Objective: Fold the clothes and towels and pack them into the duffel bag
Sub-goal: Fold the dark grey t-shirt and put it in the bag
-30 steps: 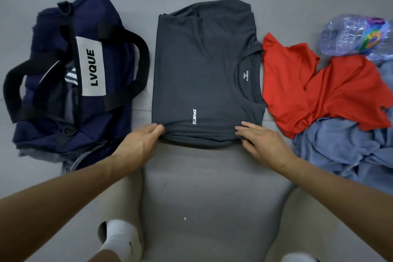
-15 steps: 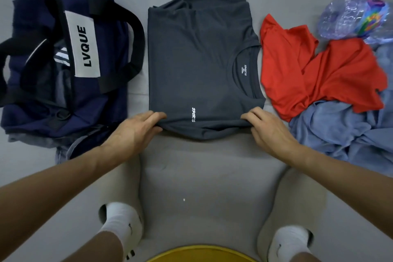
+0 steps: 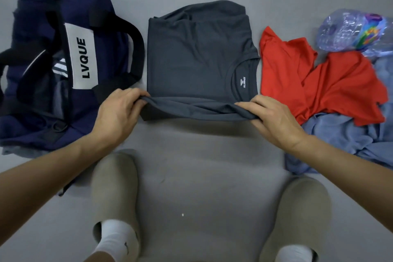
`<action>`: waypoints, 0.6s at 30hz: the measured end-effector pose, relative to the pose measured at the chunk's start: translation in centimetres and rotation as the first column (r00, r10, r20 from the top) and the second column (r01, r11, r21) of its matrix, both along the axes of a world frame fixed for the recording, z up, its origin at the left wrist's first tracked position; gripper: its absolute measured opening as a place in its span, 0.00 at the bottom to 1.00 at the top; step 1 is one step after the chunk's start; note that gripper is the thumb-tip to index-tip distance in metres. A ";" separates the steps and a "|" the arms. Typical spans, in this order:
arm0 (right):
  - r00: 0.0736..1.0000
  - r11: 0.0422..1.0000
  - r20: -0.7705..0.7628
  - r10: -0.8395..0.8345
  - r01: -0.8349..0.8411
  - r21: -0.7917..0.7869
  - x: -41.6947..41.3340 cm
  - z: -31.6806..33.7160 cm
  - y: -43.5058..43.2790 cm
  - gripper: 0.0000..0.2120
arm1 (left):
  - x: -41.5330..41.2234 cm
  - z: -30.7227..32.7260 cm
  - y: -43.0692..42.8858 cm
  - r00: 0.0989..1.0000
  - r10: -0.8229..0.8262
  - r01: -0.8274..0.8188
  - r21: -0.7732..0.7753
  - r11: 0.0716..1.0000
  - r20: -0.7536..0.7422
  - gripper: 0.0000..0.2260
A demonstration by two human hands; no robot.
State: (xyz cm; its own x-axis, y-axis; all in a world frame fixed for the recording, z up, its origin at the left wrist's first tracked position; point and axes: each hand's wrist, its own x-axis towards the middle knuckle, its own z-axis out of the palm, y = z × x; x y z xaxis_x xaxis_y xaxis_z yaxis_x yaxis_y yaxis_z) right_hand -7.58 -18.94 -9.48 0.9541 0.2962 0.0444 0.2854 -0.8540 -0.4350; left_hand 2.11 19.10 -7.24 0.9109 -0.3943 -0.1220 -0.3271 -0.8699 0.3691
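Folding dark grey knit T-shirt (image 3: 197, 59)
Left hand (image 3: 116, 112) and right hand (image 3: 276, 121) pinch its near edge; the next move should carry it forward evenly

Lit softly from overhead, rather dim, with a faint shadow under the folded dark grey T-shirt (image 3: 197, 59) on the pale grey floor (image 3: 204, 168). Bowed at the edges, soft around the crumpled clear plastic bottle (image 3: 342, 32).

Left grip (image 3: 117, 114) and right grip (image 3: 276, 121) each pinch the grey shirt (image 3: 191, 59) by its near edge, raised slightly. Bag (image 3: 102, 6) beside the left grip, red shirt (image 3: 340, 83) beside the right.
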 end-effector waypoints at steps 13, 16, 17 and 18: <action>0.967 0.976 -0.139 -0.214 0.208 -0.058 18.8 4.1 -5.2 0.08 | 16.6 1.7 -7.6 0.948 0.307 -0.317 -0.331 0.889 -0.085 0.07; 0.927 0.930 -0.096 -0.363 0.355 -0.093 23.5 2.5 -5.5 0.13 | 19.5 1.5 -9.2 0.946 0.314 -0.323 -0.281 0.904 -0.077 0.14; 0.896 0.900 -0.083 -0.436 0.430 -0.077 24.3 1.9 -5.3 0.17 | 19.6 1.1 -9.8 0.951 0.297 -0.308 -0.257 0.916 -0.080 0.18; 0.866 0.870 -0.086 -0.492 0.486 -0.078 24.5 1.2 -5.0 0.22 | 19.0 0.5 -10.4 0.957 0.279 -0.291 -0.233 0.928 -0.081 0.22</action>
State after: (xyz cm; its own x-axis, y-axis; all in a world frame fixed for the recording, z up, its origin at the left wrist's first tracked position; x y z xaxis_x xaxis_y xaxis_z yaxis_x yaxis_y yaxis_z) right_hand 16.90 -23.93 -8.26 0.9757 -0.2101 -0.0615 -0.2173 -0.8949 -0.3899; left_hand 21.08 8.74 -6.71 0.9849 -0.1415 -0.1000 -0.0565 -0.8078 0.5868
